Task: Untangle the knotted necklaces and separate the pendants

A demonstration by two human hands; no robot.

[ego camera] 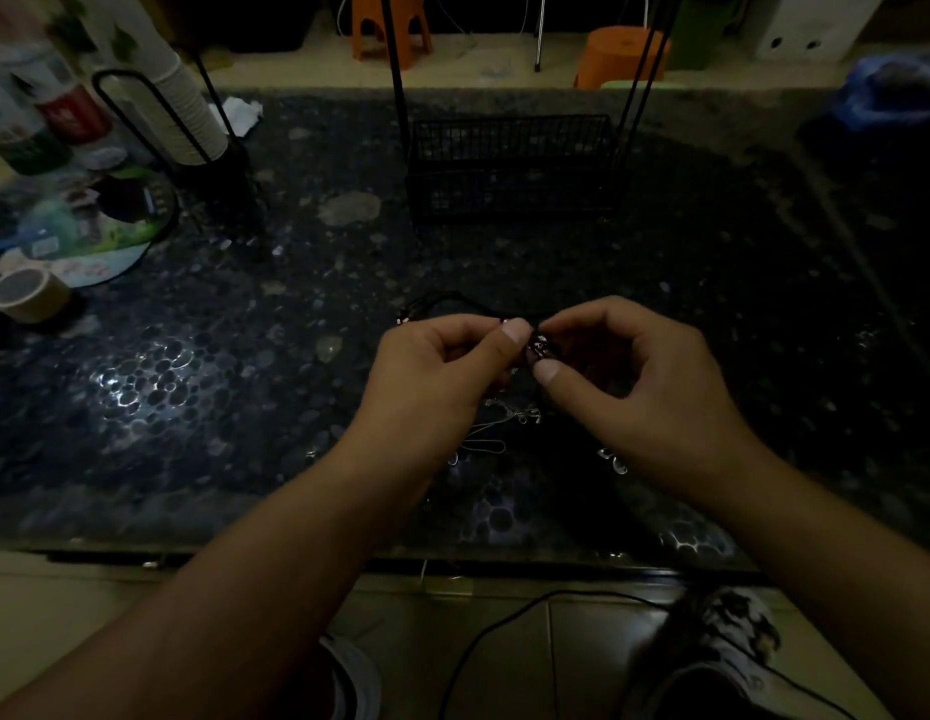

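Above the middle of the dark stone table (244, 407), my left hand (442, 371) and my right hand (624, 366) meet fingertip to fingertip. Between them they pinch a small dark pendant (536, 348) on a black cord (452, 301) that loops away behind the fingers. Thin silver chains (496, 426) with small shiny pendants (613, 459) lie on the table just below both hands, partly hidden by my wrists. In the dim light I cannot tell how the cords are knotted.
A black wire basket (509, 168) stands behind the hands. At the left are a roll of tape (26, 293), a round printed mat (88, 236), a stack of paper cups (187, 111) in a holder and cans (73, 114). A black cable (504, 626) runs over the floor.
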